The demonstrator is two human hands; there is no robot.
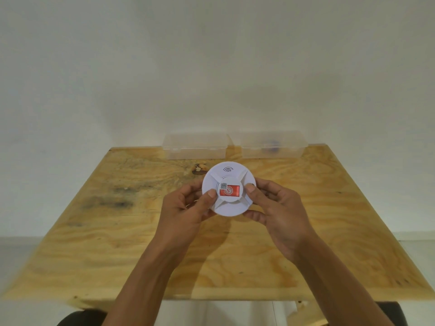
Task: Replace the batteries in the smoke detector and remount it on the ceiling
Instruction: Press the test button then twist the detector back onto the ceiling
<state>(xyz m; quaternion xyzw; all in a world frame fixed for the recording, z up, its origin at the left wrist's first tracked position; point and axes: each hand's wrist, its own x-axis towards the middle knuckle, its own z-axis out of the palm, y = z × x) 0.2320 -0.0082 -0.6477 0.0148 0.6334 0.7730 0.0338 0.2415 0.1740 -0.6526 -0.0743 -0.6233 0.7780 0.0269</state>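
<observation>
Just below the centre of the frame, a round white plastic smoke detector [227,190] is held above a pale plywood tabletop [122,231], clamped between both hands. The left hand [188,208] grips its left rim with the thumb laid on the face beside a red and white label [229,190]; the right hand [280,208] closes on the right rim, thumb on top and fingers curled beneath. The opposed grip on the rim suggests that a twist is being prepared to free the back, though this is a judgement. The underside and any battery door are hidden. Toward the upper middle of the frame, two clear plastic boxes [195,147] stand against the wall; something dark is seen in the right-hand box [273,145] but cannot be identified. The label's print is too small to read.
</observation>
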